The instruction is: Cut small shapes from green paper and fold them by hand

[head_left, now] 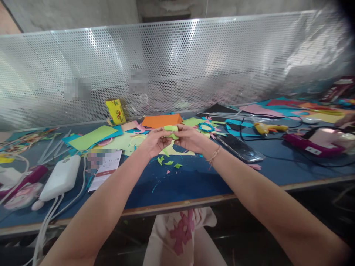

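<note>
Between my two hands, above the blue table, is a small folded piece of light green paper (pixel 171 128). My left hand (pixel 155 142) pinches its left side, and my right hand (pixel 189 138) grips its right side, the fingertips of both close together. Small green paper scraps (pixel 169 162) lie on the table just below my hands. Behind them sits a folded orange paper (pixel 162 120). To the right of it is a blue paper flower (pixel 206 127) with a pale centre.
The blue table (pixel 188 184) holds a lit phone (pixel 107 170) and a white power bank (pixel 61 177) at left. At right are a dark phone (pixel 241 148), a yellow glue gun (pixel 269 128) and a purple power strip (pixel 313 145) with cables. A perforated metal screen (pixel 172 66) stands behind.
</note>
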`<control>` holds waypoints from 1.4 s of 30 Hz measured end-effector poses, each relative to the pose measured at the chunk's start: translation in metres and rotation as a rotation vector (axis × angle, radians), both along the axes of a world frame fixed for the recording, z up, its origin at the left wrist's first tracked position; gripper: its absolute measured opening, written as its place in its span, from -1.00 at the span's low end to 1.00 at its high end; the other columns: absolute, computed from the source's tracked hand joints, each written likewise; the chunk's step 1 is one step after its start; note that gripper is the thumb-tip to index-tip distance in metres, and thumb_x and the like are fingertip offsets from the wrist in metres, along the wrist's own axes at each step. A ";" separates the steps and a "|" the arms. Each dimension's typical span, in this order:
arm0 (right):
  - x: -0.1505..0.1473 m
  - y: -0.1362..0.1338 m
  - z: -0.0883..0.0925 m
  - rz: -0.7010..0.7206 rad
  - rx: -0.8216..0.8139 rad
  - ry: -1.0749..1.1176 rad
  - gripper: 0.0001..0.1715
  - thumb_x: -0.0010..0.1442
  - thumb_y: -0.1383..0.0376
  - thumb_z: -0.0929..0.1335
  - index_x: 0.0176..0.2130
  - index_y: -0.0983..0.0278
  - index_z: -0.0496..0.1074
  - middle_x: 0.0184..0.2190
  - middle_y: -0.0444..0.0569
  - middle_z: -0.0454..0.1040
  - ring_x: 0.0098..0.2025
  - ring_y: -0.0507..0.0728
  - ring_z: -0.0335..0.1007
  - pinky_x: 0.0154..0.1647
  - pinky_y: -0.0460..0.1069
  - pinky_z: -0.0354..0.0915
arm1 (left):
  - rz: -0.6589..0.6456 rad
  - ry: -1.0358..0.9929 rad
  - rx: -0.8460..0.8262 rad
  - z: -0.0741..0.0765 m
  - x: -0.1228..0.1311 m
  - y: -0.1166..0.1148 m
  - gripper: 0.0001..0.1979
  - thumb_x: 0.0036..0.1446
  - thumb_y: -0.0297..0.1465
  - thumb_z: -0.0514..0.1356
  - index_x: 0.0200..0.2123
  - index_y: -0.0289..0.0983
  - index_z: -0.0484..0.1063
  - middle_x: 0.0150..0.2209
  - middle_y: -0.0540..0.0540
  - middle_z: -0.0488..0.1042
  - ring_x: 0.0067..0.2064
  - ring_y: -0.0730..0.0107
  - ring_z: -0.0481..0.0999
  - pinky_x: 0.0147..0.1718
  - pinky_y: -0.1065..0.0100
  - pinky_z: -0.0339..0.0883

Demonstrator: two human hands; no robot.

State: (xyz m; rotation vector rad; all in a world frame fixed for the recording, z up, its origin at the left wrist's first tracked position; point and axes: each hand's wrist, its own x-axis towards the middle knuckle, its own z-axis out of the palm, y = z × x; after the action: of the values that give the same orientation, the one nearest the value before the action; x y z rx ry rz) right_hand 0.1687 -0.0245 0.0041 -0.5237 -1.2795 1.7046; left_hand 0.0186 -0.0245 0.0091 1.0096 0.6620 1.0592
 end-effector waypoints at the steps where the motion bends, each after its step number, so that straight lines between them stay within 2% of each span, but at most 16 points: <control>1: 0.000 0.000 0.000 0.000 0.002 0.007 -0.83 -0.08 0.44 0.38 -0.50 0.30 0.26 -0.60 -0.23 0.21 -0.54 -0.10 0.17 -0.51 -0.15 0.19 | -0.003 -0.001 0.002 0.000 0.000 0.000 -0.88 -0.22 -0.56 0.25 -0.51 -0.34 0.38 -0.62 0.04 0.41 -0.58 0.62 0.40 -0.53 0.54 0.30; 7: 0.001 0.000 -0.001 -0.018 0.015 -0.020 -0.86 -0.10 0.42 0.39 -0.49 0.30 0.31 -0.56 -0.21 0.27 -0.50 -0.09 0.22 -0.42 -0.14 0.23 | -0.005 0.000 -0.007 0.003 0.001 -0.003 -0.89 -0.21 -0.56 0.23 -0.52 -0.35 0.35 -0.63 0.05 0.38 -0.60 0.64 0.38 -0.54 0.55 0.30; 15: 0.003 0.002 0.001 -0.060 0.005 0.002 -0.84 -0.12 0.42 0.41 -0.46 0.29 0.34 -0.56 -0.22 0.32 -0.52 -0.10 0.27 -0.41 -0.15 0.28 | -0.008 -0.046 -0.040 0.004 -0.001 -0.002 -0.87 -0.19 -0.55 0.23 -0.55 -0.33 0.28 -0.65 0.07 0.35 -0.60 0.62 0.39 -0.56 0.57 0.31; 21: 0.001 0.005 -0.001 -0.159 -0.101 0.079 -0.80 -0.15 0.47 0.40 -0.45 0.27 0.34 -0.58 -0.23 0.35 -0.53 -0.10 0.31 -0.43 -0.16 0.31 | 0.035 -0.132 -0.054 0.001 -0.003 0.004 -0.86 -0.15 -0.57 0.17 -0.45 -0.29 0.29 -0.61 0.09 0.37 -0.57 0.61 0.43 -0.55 0.57 0.33; 25: -0.002 0.007 -0.003 -0.204 -0.163 0.075 -0.80 -0.16 0.49 0.40 -0.47 0.29 0.33 -0.59 -0.22 0.36 -0.55 -0.10 0.31 -0.45 -0.18 0.31 | 0.055 -0.108 -0.082 -0.002 -0.002 0.005 -0.86 -0.15 -0.60 0.16 -0.46 -0.31 0.29 -0.60 0.05 0.40 -0.58 0.59 0.43 -0.55 0.56 0.34; 34: -0.003 0.006 -0.002 -0.050 -0.257 0.114 -0.78 -0.16 0.50 0.41 -0.53 0.30 0.28 -0.64 -0.24 0.31 -0.59 -0.12 0.28 -0.49 -0.19 0.30 | 0.017 -0.060 -0.041 -0.004 0.000 0.001 -0.82 -0.21 -0.56 0.25 -0.46 -0.31 0.33 -0.59 0.07 0.38 -0.60 0.63 0.39 -0.57 0.56 0.30; 39: -0.005 0.005 -0.004 -0.078 -0.223 0.095 -0.76 -0.18 0.47 0.43 -0.51 0.29 0.29 -0.63 -0.25 0.30 -0.57 -0.10 0.30 -0.47 -0.17 0.30 | 0.062 -0.062 -0.023 -0.007 0.001 0.005 -0.79 -0.29 -0.54 0.31 -0.50 -0.33 0.35 -0.60 0.08 0.36 -0.62 0.68 0.32 -0.60 0.59 0.24; 42: -0.008 0.006 -0.006 -0.170 -0.109 0.062 -0.72 -0.21 0.43 0.46 -0.46 0.28 0.30 -0.59 -0.24 0.31 -0.55 -0.10 0.28 -0.50 -0.18 0.26 | 0.140 -0.056 -0.027 -0.009 0.002 0.007 -0.77 -0.32 -0.54 0.33 -0.53 -0.33 0.33 -0.57 0.05 0.39 -0.57 0.66 0.36 -0.56 0.58 0.25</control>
State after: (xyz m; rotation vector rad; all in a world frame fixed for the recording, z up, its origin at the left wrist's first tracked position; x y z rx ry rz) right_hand 0.1607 -0.0180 -0.0019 -0.6206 -1.0711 1.6413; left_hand 0.0205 -0.0174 -0.0003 0.9171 0.7071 1.1941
